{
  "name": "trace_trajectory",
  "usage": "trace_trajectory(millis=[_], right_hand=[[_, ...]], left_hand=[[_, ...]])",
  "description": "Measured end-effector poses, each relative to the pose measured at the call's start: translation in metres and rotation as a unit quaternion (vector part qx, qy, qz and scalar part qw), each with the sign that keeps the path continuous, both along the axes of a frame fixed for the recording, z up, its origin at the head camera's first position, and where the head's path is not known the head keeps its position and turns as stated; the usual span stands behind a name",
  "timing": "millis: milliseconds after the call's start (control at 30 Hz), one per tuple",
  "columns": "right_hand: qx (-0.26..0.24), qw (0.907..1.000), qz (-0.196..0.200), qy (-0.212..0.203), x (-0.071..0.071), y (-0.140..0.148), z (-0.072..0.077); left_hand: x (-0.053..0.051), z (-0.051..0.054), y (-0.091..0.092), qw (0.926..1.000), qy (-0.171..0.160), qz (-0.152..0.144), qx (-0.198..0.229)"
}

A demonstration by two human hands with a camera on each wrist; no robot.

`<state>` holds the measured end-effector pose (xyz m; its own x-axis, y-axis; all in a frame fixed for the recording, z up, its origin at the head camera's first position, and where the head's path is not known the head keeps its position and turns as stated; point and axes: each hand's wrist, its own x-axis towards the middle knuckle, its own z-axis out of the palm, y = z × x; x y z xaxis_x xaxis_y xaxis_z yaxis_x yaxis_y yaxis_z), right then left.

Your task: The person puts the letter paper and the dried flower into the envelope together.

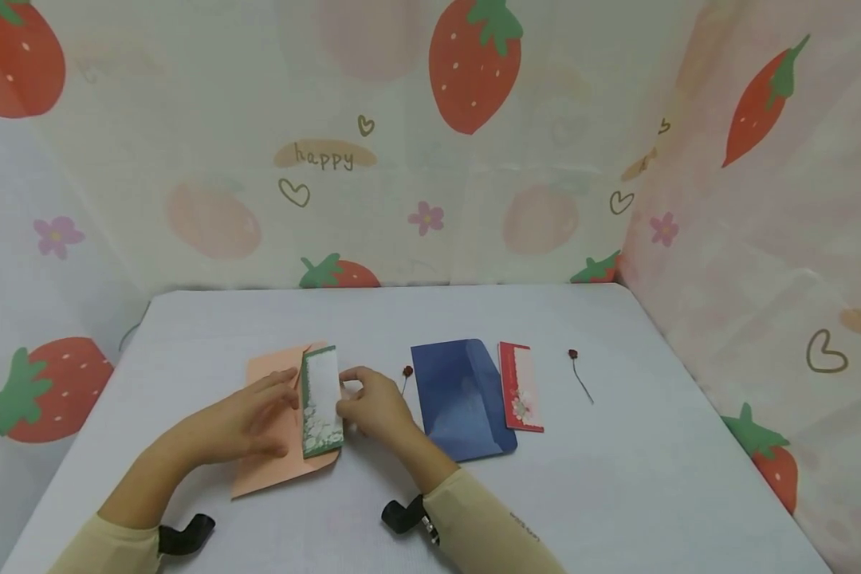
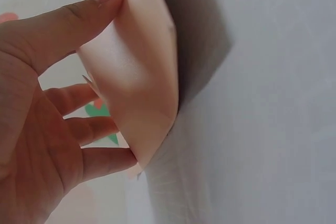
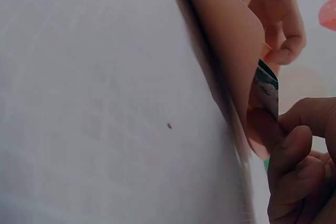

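Note:
A peach-orange envelope point(image 1: 273, 478) lies tilted at the left of the table, with a white card with green floral edges point(image 1: 323, 399) over its right part. My right hand point(image 1: 376, 406) pinches the card's right edge between thumb and fingers. In the right wrist view, a corner of the green card point(image 3: 269, 90) shows beside the fingertips, against the envelope point(image 3: 231, 40). My left hand point(image 1: 247, 414) holds the envelope. The left wrist view shows the thumb and fingers point(image 2: 107, 163) on its edges, the envelope point(image 2: 142, 93) bowed between them. How far the card is inside cannot be told.
Right of my right hand lies a dark blue envelope point(image 1: 452, 406), with a small dried red flower point(image 1: 407, 371) at its left side. A red and pink card point(image 1: 520, 391) touches its right side. Farther right lies another stemmed red flower point(image 1: 574, 355). Strawberry-print cloth hangs behind.

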<state>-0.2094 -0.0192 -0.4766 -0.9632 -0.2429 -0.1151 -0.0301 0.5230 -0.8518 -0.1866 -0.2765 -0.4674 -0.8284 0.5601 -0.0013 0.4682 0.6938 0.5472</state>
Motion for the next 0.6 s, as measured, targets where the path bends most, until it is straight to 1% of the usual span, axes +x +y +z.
trace_trajectory(millis=[233, 433, 600], right_hand=[[-0.007, 1.0, 0.001, -0.005, 0.0025, -0.0032, -0.0004], [0.0, 0.9999, 0.003, -0.01, 0.0045, -0.005, -0.0018], [0.01, 0.9999, 0.004, -0.011, 0.0052, -0.0044, -0.0006]], left_hand=[[0.0009, -0.0005, 0.0027, 1.0, 0.009, -0.005, 0.001], [0.0023, 0.0003, 0.004, 0.9997, 0.024, -0.011, 0.0], [0.0027, -0.0001, 0.0056, 0.9996, 0.024, -0.012, 0.001]])
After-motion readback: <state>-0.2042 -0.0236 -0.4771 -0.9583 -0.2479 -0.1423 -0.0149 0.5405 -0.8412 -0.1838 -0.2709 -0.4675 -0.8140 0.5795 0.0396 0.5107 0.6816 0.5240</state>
